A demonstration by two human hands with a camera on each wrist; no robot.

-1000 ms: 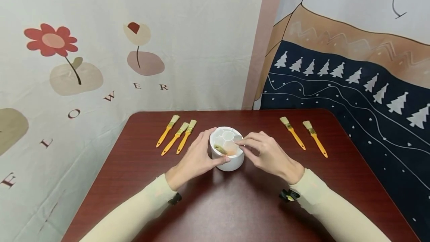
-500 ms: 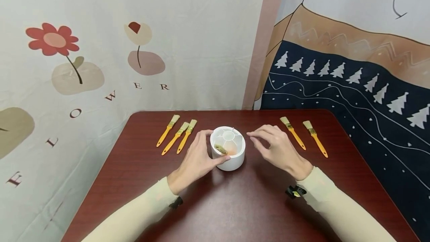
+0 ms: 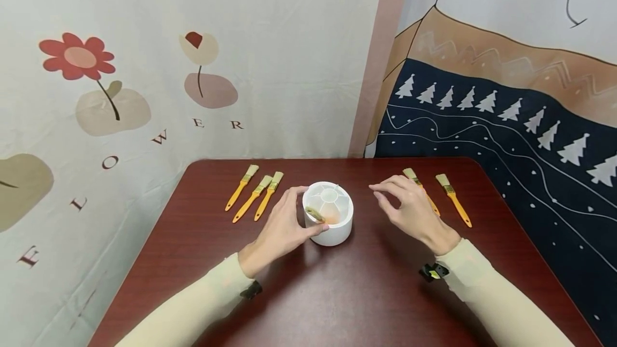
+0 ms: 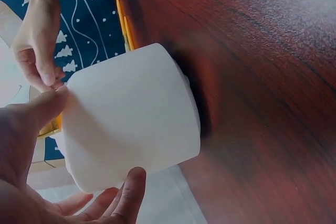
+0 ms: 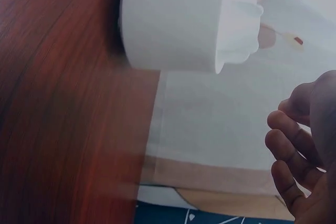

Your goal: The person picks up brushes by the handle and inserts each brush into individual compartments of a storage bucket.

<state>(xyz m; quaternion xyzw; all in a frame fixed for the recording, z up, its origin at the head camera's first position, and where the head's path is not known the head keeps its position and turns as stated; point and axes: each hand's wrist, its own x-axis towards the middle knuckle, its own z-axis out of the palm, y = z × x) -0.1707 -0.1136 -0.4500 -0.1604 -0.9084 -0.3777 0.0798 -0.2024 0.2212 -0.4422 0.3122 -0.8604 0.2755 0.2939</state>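
Note:
A white round pen holder (image 3: 332, 236), divided inside into compartments, stands upright on the table. My left hand (image 3: 281, 232) grips its left side, thumb at the front rim and fingers around the far side. Inside, a paintbrush (image 3: 315, 215) leans toward the left; its metal band and bristles show at the rim. In the left wrist view the pen holder (image 4: 131, 114) fills the middle, with the left thumb on its rim. To the right, my right hand (image 3: 412, 208) hovers above the table, fingers loosely bent and holding nothing, apart from the pen holder.
Three yellow-handled paintbrushes lie to the left, among them the leftmost paintbrush (image 3: 241, 188). Two more lie on the right: one paintbrush (image 3: 453, 200) in full view, the other paintbrush (image 3: 411, 174) partly behind the right hand. Printed cloths hang behind the dark red table (image 3: 332, 304).
My right hand has left the pen holder's rim and moved to the right, its fingers spreading slightly. My left hand keeps its grip, and the paintbrush stays inside.

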